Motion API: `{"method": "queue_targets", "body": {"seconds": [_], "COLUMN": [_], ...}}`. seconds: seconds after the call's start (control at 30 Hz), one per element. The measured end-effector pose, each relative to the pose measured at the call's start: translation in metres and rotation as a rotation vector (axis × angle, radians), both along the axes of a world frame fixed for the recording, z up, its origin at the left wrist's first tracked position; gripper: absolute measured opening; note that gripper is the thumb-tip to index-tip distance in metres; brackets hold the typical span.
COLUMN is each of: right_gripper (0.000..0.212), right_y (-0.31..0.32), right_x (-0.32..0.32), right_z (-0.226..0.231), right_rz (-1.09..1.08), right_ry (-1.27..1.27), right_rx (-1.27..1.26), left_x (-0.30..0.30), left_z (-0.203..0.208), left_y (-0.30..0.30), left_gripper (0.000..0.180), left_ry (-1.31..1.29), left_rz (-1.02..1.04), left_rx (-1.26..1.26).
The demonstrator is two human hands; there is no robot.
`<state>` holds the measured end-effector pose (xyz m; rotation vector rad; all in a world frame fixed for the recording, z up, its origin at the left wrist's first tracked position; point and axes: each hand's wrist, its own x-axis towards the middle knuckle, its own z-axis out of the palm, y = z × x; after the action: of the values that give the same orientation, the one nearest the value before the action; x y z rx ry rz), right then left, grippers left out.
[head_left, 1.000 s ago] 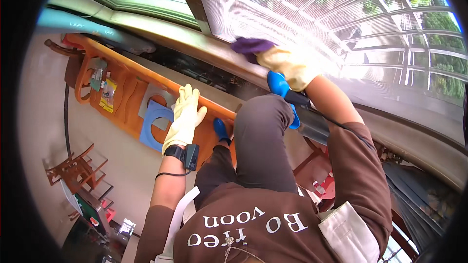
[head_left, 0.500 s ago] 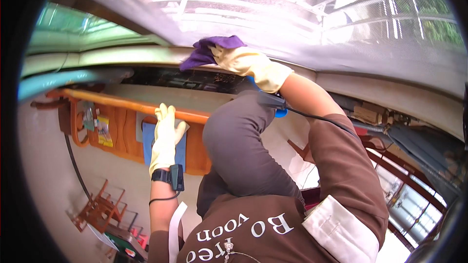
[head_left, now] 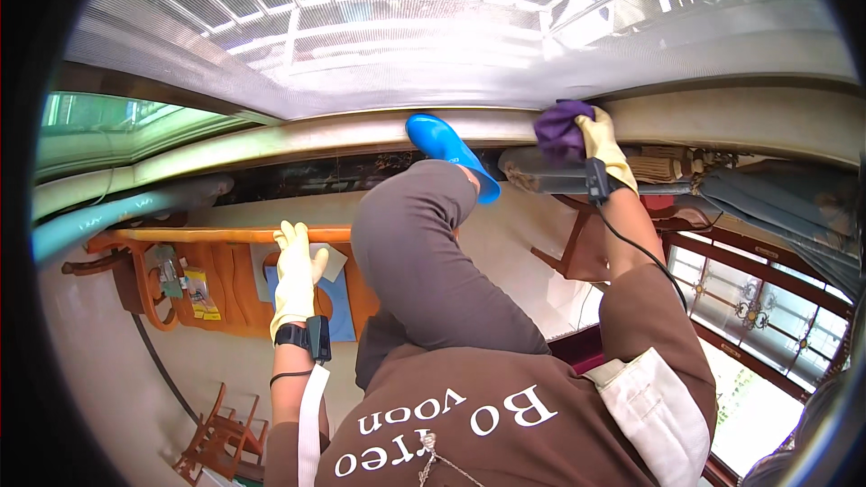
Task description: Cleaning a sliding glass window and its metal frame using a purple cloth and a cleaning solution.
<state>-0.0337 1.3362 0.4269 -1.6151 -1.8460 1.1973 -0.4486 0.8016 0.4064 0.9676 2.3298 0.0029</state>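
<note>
My right hand [head_left: 599, 137], in a cream rubber glove, is closed on a bunched purple cloth [head_left: 564, 130] at the white window sill [head_left: 334, 135]. The cloth is a little blurred. My left hand [head_left: 296, 272] wears a matching glove and lies over the top rail of a wooden bench [head_left: 230, 235], its fingers stretched out and the thumb apart. Between the two hands, my raised leg ends in a blue rubber boot [head_left: 436, 137] whose toe is on the sill. Above the sill rises a window screen [head_left: 379, 63].
A blue cloth [head_left: 336, 307] and a yellow packet [head_left: 200, 292] are on the bench. A teal tube-shaped thing [head_left: 108, 215] lies below the sill at left. Dark grey fabric [head_left: 776, 207] hangs at right, and a wooden chair [head_left: 225, 433] stands low at left.
My right hand has moved to the right along the sill with the purple cloth, and the blue boot now shows fully. My left hand stays on the bench rail; the view has shifted somewhat.
</note>
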Motion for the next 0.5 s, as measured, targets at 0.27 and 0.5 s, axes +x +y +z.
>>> {"method": "queue_targets", "body": {"seconds": [0.27,0.5], "right_gripper": [0.022,0.037], "right_y": [-0.085,-0.08], "right_x": [-0.099,-0.151], "right_z": [0.279,0.288], "right_rz": [-0.327,-0.093], "right_ry": [0.603,-0.049], "right_rx": [0.589,1.487], "left_x": [-0.006,-0.01], "left_z": [0.019,0.008], "left_y": [-0.01,-0.015], "left_gripper": [0.079,0.078], "left_ry": [-0.102,-0.096], "left_rz": [0.031,0.002], "left_rx": [-0.075,-0.073]}}
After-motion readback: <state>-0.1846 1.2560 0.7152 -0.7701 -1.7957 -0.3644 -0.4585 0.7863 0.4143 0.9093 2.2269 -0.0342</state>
